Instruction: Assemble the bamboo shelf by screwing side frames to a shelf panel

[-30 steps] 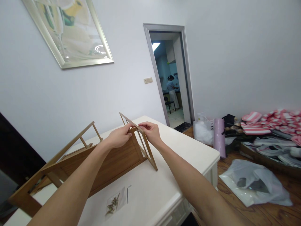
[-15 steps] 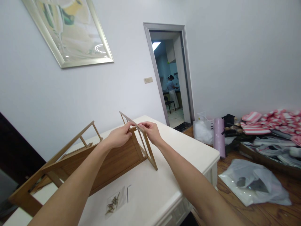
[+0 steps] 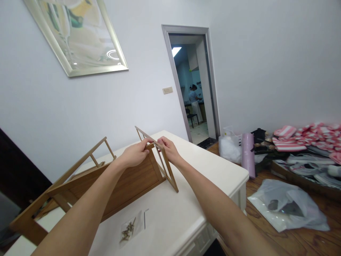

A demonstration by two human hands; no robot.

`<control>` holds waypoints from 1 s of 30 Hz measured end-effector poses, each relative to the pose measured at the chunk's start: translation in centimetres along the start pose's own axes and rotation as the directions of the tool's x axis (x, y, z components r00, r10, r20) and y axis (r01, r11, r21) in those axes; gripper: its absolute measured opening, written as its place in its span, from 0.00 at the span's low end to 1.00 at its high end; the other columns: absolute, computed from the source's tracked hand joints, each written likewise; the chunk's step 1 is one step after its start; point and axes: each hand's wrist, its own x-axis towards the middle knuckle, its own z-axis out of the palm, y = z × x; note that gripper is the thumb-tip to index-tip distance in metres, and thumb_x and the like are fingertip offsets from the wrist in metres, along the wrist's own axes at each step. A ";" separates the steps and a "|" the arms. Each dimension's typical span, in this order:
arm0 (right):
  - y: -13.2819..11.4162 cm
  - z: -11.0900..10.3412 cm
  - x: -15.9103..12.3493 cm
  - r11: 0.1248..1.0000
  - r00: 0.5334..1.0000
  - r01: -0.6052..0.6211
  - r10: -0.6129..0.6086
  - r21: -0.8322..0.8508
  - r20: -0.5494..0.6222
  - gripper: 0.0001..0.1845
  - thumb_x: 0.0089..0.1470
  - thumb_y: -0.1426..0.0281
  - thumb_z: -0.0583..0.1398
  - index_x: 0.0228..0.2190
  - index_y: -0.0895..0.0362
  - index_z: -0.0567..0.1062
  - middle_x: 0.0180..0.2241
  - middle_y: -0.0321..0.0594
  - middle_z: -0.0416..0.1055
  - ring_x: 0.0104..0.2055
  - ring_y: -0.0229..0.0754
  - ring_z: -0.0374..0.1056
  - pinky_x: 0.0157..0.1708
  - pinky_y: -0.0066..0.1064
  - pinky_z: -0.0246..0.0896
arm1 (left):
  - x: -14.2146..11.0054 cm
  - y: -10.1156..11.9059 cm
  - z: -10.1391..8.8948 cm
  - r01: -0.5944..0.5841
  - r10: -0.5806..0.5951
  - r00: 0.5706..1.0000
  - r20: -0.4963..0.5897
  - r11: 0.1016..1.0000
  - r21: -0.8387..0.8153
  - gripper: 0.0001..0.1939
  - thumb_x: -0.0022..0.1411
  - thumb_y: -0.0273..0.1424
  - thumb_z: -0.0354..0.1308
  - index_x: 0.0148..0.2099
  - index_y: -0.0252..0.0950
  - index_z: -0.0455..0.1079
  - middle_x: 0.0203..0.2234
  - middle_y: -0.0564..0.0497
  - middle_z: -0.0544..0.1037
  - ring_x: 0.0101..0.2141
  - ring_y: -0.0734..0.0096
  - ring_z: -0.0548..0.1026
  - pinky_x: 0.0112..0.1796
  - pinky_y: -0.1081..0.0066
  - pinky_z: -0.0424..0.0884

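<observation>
A brown wooden piece of furniture with a flat panel (image 3: 133, 179) lies on its side on the white table (image 3: 197, 156). A narrow wooden side frame (image 3: 172, 177) stands tilted against the panel's right end. My left hand (image 3: 135, 153) pinches the panel's upper corner where the frame meets it. Just right of that joint, my right hand (image 3: 169, 151) grips the frame from its outer side, its fingertips partly hidden behind the rail. On the table in front lie a clear bag of screws (image 3: 128, 231) and an L-shaped hex key (image 3: 145, 218).
Beyond the panel, another wooden frame part (image 3: 92, 153) sticks up. A plastic bag (image 3: 290, 206), a purple roll (image 3: 248, 154) and pink striped slippers (image 3: 290, 142) are on the floor to the right. Through the doorway, a person (image 3: 194, 101) stands in another room.
My right hand has shifted slightly, its fingers moving from the top of the joint to behind the frame's rail. My left hand and the furniture hold still.
</observation>
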 end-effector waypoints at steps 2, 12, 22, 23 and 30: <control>0.1 -0.1 0.0 1.000 0.999 -0.013 0.013 -0.009 -0.035 0.21 0.59 0.51 0.52 0.27 0.54 0.70 0.24 0.33 0.65 0.29 0.38 0.62 0.30 0.29 0.61 | -0.1 0.1 -0.1 -0.004 0.004 1.000 0.002 1.000 -0.004 0.27 0.61 0.33 0.46 0.62 0.44 0.58 0.39 0.49 0.79 0.43 0.57 0.76 0.45 0.63 0.66; -0.1 0.3 -0.3 0.997 0.998 0.034 -0.030 0.067 -0.052 0.13 0.54 0.59 0.59 0.34 0.54 0.78 0.31 0.37 0.75 0.36 0.41 0.69 0.36 0.32 0.65 | 0.1 -0.1 0.1 0.006 -0.006 1.000 -0.013 1.000 -0.014 0.20 0.60 0.33 0.46 0.56 0.43 0.61 0.42 0.48 0.78 0.43 0.57 0.75 0.44 0.64 0.66; -0.8 0.6 -0.9 0.988 0.997 -0.004 0.016 0.157 -0.076 0.13 0.50 0.60 0.63 0.37 0.54 0.77 0.30 0.36 0.75 0.33 0.40 0.69 0.34 0.31 0.65 | 0.0 0.0 0.0 -0.007 0.007 1.000 -0.011 1.000 -0.029 0.13 0.59 0.32 0.47 0.47 0.42 0.61 0.41 0.49 0.78 0.42 0.58 0.75 0.43 0.64 0.66; -0.8 0.6 -0.9 0.984 0.996 -0.012 0.029 0.180 -0.088 0.15 0.49 0.61 0.63 0.38 0.54 0.77 0.29 0.35 0.74 0.32 0.39 0.69 0.34 0.31 0.65 | 0.1 -0.1 0.0 -0.011 0.011 1.000 -0.012 0.999 -0.030 0.13 0.59 0.32 0.47 0.47 0.42 0.61 0.42 0.49 0.78 0.43 0.58 0.75 0.44 0.63 0.66; -0.7 0.6 -0.7 0.916 0.982 -0.093 0.149 0.389 -0.115 0.14 0.41 0.71 0.62 0.35 0.57 0.76 0.27 0.35 0.73 0.31 0.38 0.69 0.35 0.32 0.65 | 0.3 -0.7 0.3 -0.028 0.028 1.000 -0.015 0.998 -0.051 0.17 0.59 0.33 0.47 0.52 0.43 0.61 0.43 0.49 0.78 0.43 0.58 0.76 0.45 0.63 0.66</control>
